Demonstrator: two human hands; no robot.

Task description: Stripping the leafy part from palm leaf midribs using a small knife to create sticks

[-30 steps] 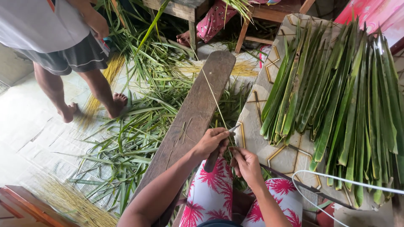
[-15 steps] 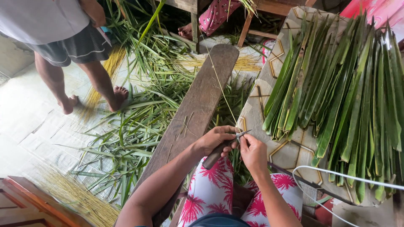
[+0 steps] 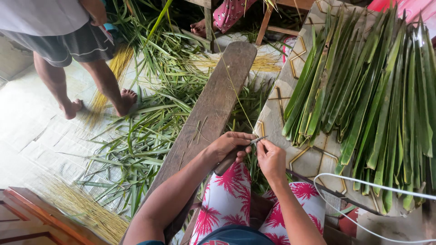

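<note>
1. Green strips lie in quantity already: a wide layer of long palm leaf blades rests side by side on the patterned table at about 2 o'clock from the hands, tips running toward 12 o'clock. I judge these to be the finished share, a good part of the work.

2. At 9 to 11 o'clock, a loose tangle of leaf scraps covers the floor mat, with pale yellow bundles of midribs at 7 o'clock and more near 11 o'clock. This looks like sorted offcut and stripped ribs, so many leaves appear done.

3. Work in hand: the left hand is closed round the dark handle of a small knife, its short blade pointing toward 3 o'clock. The right hand pinches a thin midrib narrowly between thumb and fingers, just beside the blade tip.

4. That midrib is a fine, pale green-yellow line, nearly straight, rising from the hands toward 11 o'clock across the weathered wooden plank. It looks bare of leaf along the visible length; whether any scraping is left near the pinch, I cannot tell.

5. What remains unprocessed is hard to judge; no clear pile of whole fronds stands apart from the scraps.

6. Another person's bare legs stand at 10 o'clock, well apart.
</note>
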